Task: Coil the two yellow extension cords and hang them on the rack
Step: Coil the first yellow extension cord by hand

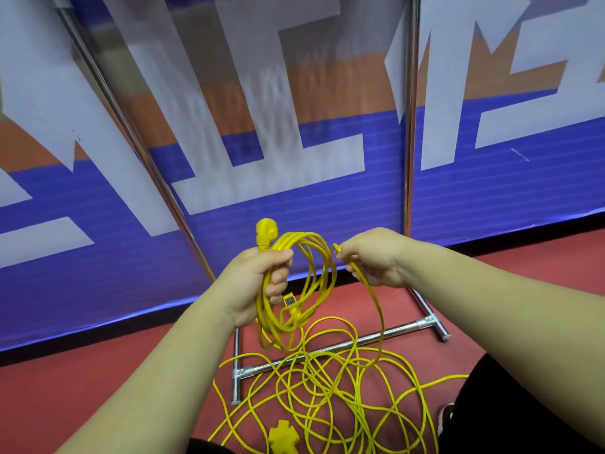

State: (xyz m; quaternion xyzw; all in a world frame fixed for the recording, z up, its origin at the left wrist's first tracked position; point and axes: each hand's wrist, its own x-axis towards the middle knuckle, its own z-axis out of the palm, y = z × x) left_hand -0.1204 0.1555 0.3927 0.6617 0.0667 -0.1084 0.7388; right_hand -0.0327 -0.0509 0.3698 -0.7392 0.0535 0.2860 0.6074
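Red floor [98,371], blue banner wall [98,257], left hand [258,283] grips yellow coil [278,326], right hand [373,257] pinches loose cord [380,319].

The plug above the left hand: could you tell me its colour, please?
The plug is yellow, seen best in the head view.

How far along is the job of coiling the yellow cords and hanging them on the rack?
Done: several loops sit in the left hand, plug sticking up. In hand: the right hand pinches the next stretch of cord. Left: a loose tangle lies on the floor across the rack's base bar; no coil hangs on the visible poles.
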